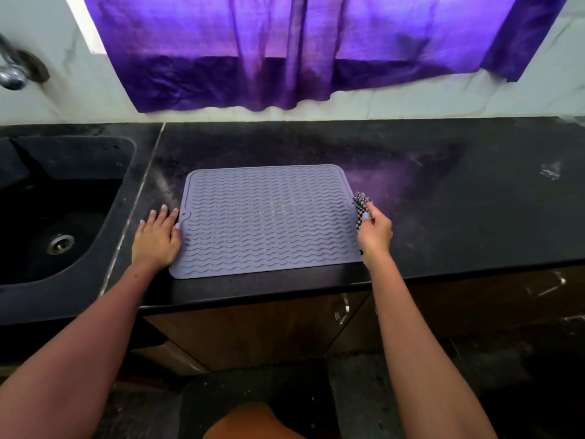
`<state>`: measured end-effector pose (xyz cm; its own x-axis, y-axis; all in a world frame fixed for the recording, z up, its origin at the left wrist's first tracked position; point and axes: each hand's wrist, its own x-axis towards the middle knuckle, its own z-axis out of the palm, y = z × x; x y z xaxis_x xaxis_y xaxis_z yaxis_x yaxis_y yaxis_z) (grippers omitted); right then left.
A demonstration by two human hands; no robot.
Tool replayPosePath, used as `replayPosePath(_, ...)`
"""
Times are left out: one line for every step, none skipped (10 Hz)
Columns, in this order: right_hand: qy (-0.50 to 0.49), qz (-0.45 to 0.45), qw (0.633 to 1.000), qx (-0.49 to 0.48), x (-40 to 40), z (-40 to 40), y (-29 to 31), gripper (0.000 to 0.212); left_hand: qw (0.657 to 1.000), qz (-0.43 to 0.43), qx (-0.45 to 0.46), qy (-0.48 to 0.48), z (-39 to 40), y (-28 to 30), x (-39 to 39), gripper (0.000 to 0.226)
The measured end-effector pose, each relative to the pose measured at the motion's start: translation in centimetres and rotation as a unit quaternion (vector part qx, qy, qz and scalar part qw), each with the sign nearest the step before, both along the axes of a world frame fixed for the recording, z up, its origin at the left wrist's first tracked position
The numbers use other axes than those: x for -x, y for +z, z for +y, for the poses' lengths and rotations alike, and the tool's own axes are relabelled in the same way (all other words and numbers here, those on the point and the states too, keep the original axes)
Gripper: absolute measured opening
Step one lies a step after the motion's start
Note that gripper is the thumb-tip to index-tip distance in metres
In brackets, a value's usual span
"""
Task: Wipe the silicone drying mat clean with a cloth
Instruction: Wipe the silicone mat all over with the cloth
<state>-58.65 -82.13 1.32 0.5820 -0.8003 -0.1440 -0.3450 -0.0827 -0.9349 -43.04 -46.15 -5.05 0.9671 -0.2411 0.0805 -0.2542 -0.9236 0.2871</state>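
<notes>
A grey-lilac silicone drying mat (269, 220) with wavy ridges lies flat on the black countertop (443, 201), near its front edge. My left hand (158, 236) rests flat with straight fingers at the mat's left edge, thumb touching the rim. My right hand (375, 232) hovers at the mat's right edge and grips a bunched, dark checkered cloth (360, 204), which sticks out above the fingers. Most of the cloth is hidden in the fist.
A black sink (63, 198) with a metal drain is set into the counter to the left, a chrome tap (12, 71) above it. A purple curtain (285, 52) hangs on the back wall. Cabinet doors with handles (342, 312) sit below the counter.
</notes>
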Motion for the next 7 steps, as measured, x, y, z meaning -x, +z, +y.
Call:
replayPosePath(0.108, 0.105, 0.966, 0.209, 1.2, 2.0, -1.2, 0.048, 1.000, -0.008, 0.016, 0.003, -0.1, 0.3, 0.5, 0.066)
replayPosePath(0.245, 0.245, 0.873, 0.345, 1.8, 3.2, -3.4, 0.065, 0.999, -0.016, 0.030, 0.010, -0.2, 0.4, 0.6, 0.066)
replayPosePath(0.234, 0.261, 0.870, 0.348, 1.3, 3.1, -3.5, 0.067, 0.999, -0.028, 0.043, 0.014, -0.3, 0.4, 0.7, 0.064)
replayPosePath(0.246, 0.238, 0.876, 0.341, 1.5, 2.9, -3.2, 0.064, 0.998, -0.029, 0.053, 0.020, -0.3, 0.5, 0.7, 0.064)
replayPosePath(0.234, 0.139, 0.935, 0.227, 1.8, 2.2, -2.5, 0.051, 0.998, -0.030, 0.055, 0.022, -0.3, 0.5, 0.8, 0.064)
replayPosePath(0.059, 0.006, 0.998, -0.028, 1.2, 2.7, -0.1, 0.042, 0.998, -0.023, 0.053, 0.024, -0.3, 0.6, 0.8, 0.064)
replayPosePath(0.018, -0.024, 0.999, -0.029, 0.5, 5.0, 1.9, 0.043, 0.998, -0.023, 0.055, 0.022, -0.3, 0.5, 0.8, 0.064)
